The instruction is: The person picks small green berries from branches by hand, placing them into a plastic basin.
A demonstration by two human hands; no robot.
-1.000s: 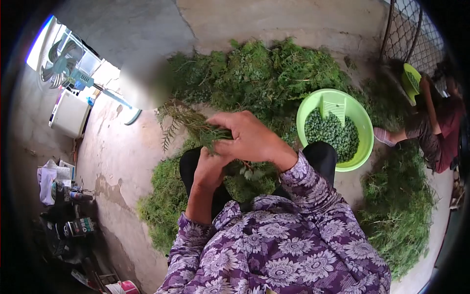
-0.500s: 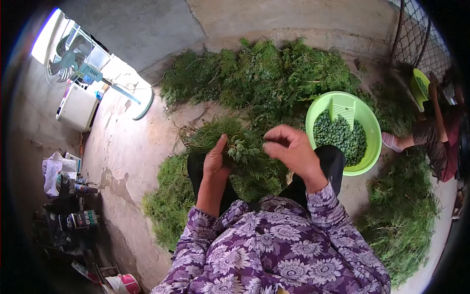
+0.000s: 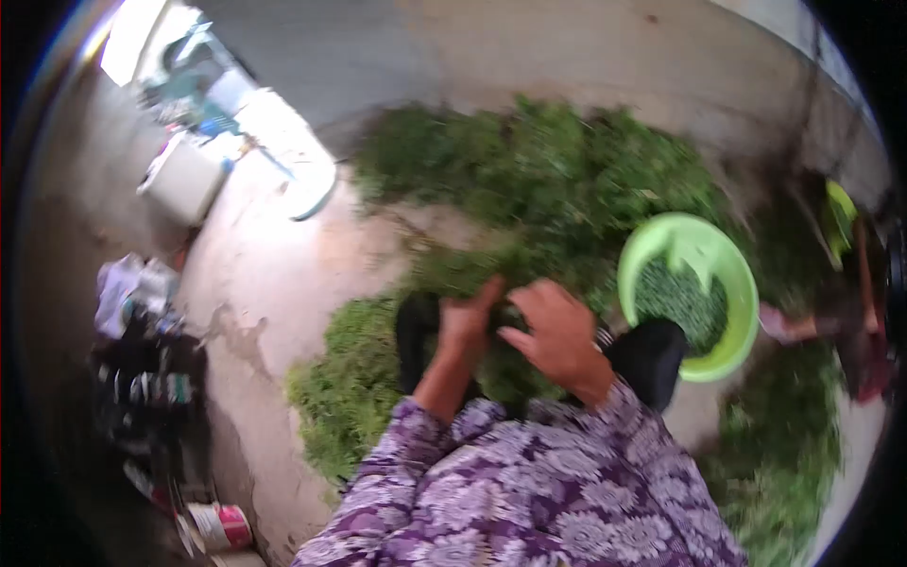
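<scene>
My left hand (image 3: pixel 463 326) is closed around a feathery green branch (image 3: pixel 463 271), held above my lap. Motion blur hides its finer leaves. Close by on the right, my right hand (image 3: pixel 559 333) has its fingers bent toward the branch. A gap shows between its thumb and forefinger, and I can make out nothing in it. Beside my right knee stands a light green basin (image 3: pixel 746 326) with a ridged inner panel. Many small green pods or seed cones (image 3: pixel 682 300) lie in it.
Cut green branches (image 3: pixel 539 165) are heaped along the wall, with more piles at left (image 3: pixel 350 387) and right (image 3: pixel 779 463). A standing fan (image 3: pixel 307 194) is at upper left, near a white box (image 3: pixel 184 180). Another person's leg (image 3: pixel 803 328) and second green basin (image 3: pixel 839 222) are at far right.
The view has shifted and blurred, so the surroundings sit lower and further right. My right hand has come closer to my left hand and the branch. The left hand keeps its hold.
</scene>
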